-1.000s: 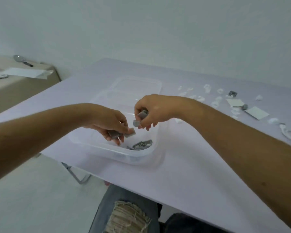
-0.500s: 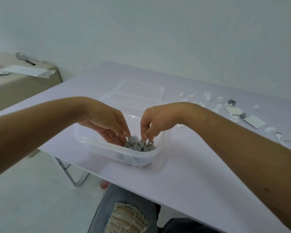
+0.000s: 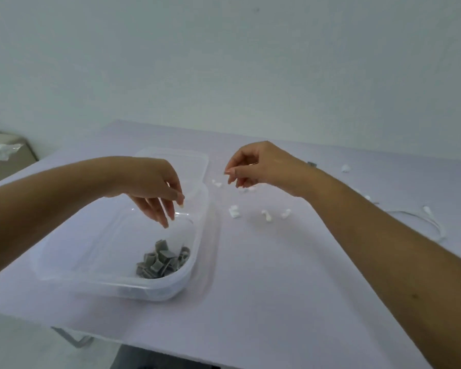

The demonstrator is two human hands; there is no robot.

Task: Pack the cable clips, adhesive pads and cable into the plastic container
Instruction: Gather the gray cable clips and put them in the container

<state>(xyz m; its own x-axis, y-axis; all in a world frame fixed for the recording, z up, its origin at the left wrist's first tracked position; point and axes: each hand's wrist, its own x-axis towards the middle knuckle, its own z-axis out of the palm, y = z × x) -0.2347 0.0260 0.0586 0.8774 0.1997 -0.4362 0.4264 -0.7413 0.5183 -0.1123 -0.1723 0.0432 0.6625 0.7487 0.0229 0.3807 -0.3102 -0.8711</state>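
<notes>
A clear plastic container (image 3: 64,272) stands at the table's near left, with several grey cable clips (image 3: 163,261) heaped in its near right corner. My left hand (image 3: 155,187) hovers above the container, fingers hanging loose and empty. My right hand (image 3: 253,166) is raised over the table to the container's right, fingers loosely curled, nothing visible in them. Small white cable clips (image 3: 234,211) lie scattered below and beside it. A white cable (image 3: 434,222) curls at the right, partly behind my right forearm.
The container's clear lid (image 3: 176,155) lies flat just behind it. A small grey clip (image 3: 312,164) and a white piece (image 3: 345,168) lie far right. A beige cabinet (image 3: 8,158) with a plastic bag stands to the left. The table's near edge runs below the container.
Both hands have let grey clips drop into the container and lifted out. My right hand has moved right and away, over the white clips. The view has tilted up.
</notes>
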